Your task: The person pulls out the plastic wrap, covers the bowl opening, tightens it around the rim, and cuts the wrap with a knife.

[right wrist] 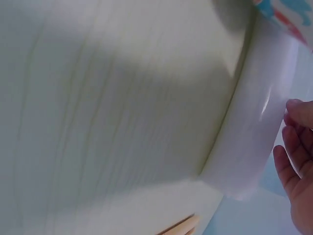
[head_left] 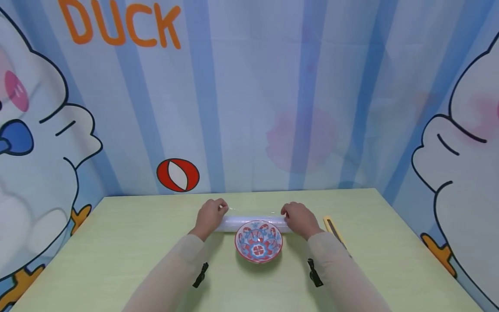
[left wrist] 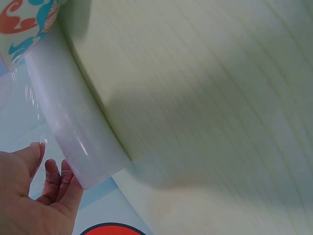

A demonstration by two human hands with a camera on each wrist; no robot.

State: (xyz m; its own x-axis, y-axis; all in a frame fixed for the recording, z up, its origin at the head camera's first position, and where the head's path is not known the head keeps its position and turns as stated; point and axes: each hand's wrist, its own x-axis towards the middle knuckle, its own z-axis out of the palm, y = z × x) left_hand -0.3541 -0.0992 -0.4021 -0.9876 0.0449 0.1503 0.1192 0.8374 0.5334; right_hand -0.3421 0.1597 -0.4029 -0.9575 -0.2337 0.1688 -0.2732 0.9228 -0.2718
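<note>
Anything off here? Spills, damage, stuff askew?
Nothing stands out. The bowl sits upright on the table; the roll of film lies behind it, left hand and right hand near its ends. The cutter lies slantwise, off right. No spill shows; small film tears can't be ruled out.

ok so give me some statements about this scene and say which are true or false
1. In the head view, the bowl hides part of the roll. True.
2. The left hand pinches the clear film. True.
3. The bowl is plain white. False: it has a red and blue pattern.
4. The yellow knife lies right of the bowl. True.
5. The roll stands on end. False: it lies on its side.
</note>
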